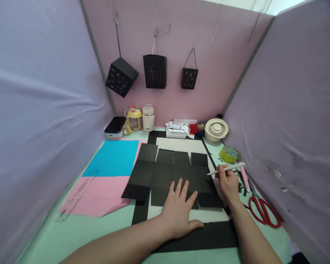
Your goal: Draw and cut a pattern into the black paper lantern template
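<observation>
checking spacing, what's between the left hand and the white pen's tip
Head view: bare black card lies between the left hand and the pen's tip.

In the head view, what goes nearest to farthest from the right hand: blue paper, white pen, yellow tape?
1. White pen: in the right hand.
2. Yellow tape: just beyond the hand.
3. Blue paper: over on the left.

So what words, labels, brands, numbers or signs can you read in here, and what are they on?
"利": middle hanging black box.
Crescent sign among small shapes, no readable words: right hanging box.
Print too blurred to read: yellow-green tape roll.
Label too small to read: white bottle.
Markings too faint to read: clear ruler.
No other text is readable.
</observation>
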`<action>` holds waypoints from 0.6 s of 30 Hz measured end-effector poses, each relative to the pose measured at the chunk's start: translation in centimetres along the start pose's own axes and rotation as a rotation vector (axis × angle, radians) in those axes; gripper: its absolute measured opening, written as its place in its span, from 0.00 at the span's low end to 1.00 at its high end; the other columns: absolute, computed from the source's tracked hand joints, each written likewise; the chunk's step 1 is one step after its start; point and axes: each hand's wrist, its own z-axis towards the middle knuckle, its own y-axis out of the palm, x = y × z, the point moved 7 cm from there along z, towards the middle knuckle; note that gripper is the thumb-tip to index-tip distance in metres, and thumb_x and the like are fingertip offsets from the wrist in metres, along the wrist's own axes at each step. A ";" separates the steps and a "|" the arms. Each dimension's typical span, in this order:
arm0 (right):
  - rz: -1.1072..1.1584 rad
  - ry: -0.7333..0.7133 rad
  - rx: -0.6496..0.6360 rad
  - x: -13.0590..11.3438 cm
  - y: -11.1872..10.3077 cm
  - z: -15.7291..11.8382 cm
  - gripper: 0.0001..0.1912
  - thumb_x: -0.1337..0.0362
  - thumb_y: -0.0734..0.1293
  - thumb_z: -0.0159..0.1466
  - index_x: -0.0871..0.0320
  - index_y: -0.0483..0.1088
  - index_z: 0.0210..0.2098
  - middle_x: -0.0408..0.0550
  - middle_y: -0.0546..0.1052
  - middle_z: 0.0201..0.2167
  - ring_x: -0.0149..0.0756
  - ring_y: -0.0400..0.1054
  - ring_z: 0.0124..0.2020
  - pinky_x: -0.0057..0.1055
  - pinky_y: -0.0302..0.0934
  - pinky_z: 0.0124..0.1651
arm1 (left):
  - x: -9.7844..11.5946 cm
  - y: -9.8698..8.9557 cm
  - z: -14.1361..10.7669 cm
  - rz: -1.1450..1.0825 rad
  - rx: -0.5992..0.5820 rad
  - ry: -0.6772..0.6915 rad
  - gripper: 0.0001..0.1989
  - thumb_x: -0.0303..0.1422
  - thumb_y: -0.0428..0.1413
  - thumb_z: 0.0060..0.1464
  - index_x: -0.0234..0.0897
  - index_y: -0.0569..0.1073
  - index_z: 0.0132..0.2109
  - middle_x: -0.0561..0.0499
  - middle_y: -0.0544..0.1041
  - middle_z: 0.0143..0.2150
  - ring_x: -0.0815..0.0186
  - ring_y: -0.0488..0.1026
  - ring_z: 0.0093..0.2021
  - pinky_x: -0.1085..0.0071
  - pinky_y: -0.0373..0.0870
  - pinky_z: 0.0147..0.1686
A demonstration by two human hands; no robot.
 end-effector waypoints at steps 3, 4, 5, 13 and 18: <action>-0.009 -0.006 -0.003 -0.2 0.0 0.0 0.25 0.40 0.60 0.63 0.57 0.67 0.28 0.42 0.69 0.19 0.35 0.64 0.24 0.30 0.58 0.32 | 0.0 0.1 0.0 -0.025 0.000 -0.004 0.48 0.67 0.38 0.52 0.43 0.52 0.70 0.37 0.39 0.73 0.43 0.29 0.72 0.39 0.32 0.65; -0.012 -0.002 -0.001 -0.2 0.0 0.0 0.25 0.40 0.60 0.63 0.57 0.67 0.28 0.42 0.69 0.19 0.35 0.64 0.24 0.30 0.57 0.31 | 0.0 0.1 0.0 -0.031 0.002 -0.004 0.48 0.67 0.38 0.51 0.43 0.53 0.70 0.37 0.39 0.73 0.43 0.29 0.72 0.39 0.32 0.65; -0.013 0.001 0.000 -0.2 0.0 0.0 0.25 0.40 0.60 0.63 0.57 0.67 0.28 0.42 0.69 0.19 0.35 0.64 0.24 0.30 0.57 0.31 | 0.0 0.1 0.0 -0.036 0.004 -0.004 0.48 0.67 0.38 0.51 0.43 0.53 0.70 0.37 0.39 0.73 0.42 0.29 0.71 0.39 0.31 0.65; 0.037 -0.005 0.011 -0.6 0.4 -0.1 0.25 0.40 0.61 0.63 0.58 0.67 0.29 0.42 0.69 0.19 0.35 0.64 0.24 0.31 0.57 0.30 | 0.2 -0.5 -0.2 -0.051 -0.007 -0.009 0.48 0.67 0.38 0.52 0.41 0.54 0.70 0.36 0.41 0.73 0.42 0.29 0.71 0.39 0.31 0.65; 0.059 -0.107 -0.061 -4.6 0.7 2.2 0.22 0.44 0.65 0.62 0.58 0.69 0.29 0.41 0.68 0.18 0.33 0.62 0.22 0.29 0.56 0.28 | 0.4 -1.0 -0.4 -0.062 -0.025 -0.021 0.46 0.66 0.39 0.53 0.41 0.54 0.70 0.35 0.41 0.73 0.43 0.31 0.72 0.40 0.33 0.65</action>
